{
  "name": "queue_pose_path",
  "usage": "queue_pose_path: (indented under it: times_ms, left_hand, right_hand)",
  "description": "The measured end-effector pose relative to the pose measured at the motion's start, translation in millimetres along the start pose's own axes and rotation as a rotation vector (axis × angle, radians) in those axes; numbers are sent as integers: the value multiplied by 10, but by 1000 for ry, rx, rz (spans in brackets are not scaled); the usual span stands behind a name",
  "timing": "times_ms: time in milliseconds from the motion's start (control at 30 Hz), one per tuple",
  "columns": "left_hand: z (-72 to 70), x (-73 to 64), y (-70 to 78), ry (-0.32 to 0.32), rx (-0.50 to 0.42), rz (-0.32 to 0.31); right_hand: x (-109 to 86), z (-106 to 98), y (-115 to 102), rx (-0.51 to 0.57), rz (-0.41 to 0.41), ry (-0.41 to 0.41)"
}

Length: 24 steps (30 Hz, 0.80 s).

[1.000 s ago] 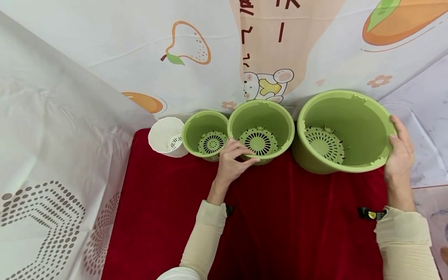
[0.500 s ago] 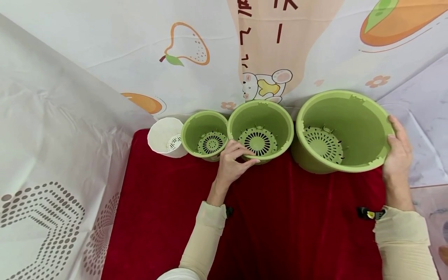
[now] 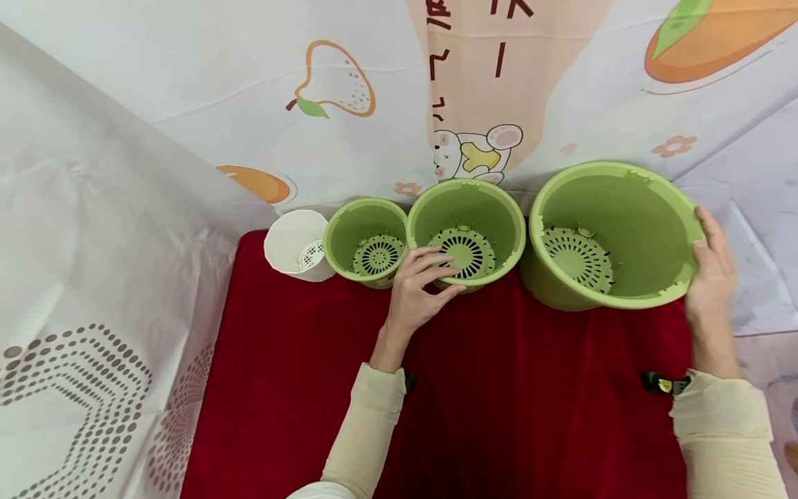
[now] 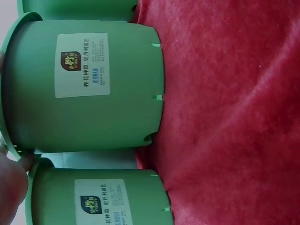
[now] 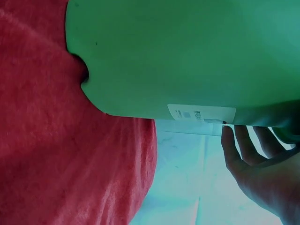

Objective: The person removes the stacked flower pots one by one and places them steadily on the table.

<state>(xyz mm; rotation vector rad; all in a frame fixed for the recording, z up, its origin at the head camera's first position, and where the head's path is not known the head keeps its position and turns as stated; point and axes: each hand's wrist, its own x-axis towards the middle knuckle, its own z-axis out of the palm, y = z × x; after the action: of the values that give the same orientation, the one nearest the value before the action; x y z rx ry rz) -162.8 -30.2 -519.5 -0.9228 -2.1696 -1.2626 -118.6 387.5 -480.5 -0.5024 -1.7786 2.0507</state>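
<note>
Four flowerpots stand in a row. My left hand [image 3: 416, 287] is at the near rim of the medium green flowerpot [image 3: 501, 229], fingers over the rim inside and thumb outside. In the left wrist view this flowerpot [image 4: 136, 84] shows a white label [image 4: 82, 86], the hand just entering at the left edge. On the right, my right hand [image 3: 712, 277] holds the large green flowerpot [image 3: 648, 229] at its right rim, thumb inside, fingers outside. The right wrist view has those fingers [image 5: 232, 150] against its wall. Slotted bases show inside the green pots.
Left of the medium pot stand a smaller green flowerpot [image 3: 349, 232] and a white pot [image 3: 283, 239]. A red cloth [image 3: 299, 388] covers the table. Behind the pots hangs a printed white curtain [image 3: 218, 76], with another sheet [image 3: 93, 208] at the left.
My left hand's fingers have spread and straightened somewhat at the medium pot's rim. The right hand and the pots stay as they were.
</note>
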Motion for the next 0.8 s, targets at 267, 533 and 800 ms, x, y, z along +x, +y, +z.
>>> queue_pose_path:
  times_ms: [267, 533, 800]
  left_hand:
    - [-85, 17, 106, -111, 200, -22]
    - [-269, -77, 162, -170, 375, -57]
    - [-456, -172, 136, -210, 455, -55]
  right_hand:
    - [-19, -41, -55, -206, 11, -56]
    - [-2, -80, -151, -613, -54, -104]
    - [-76, -121, -244, -815, -175, -175]
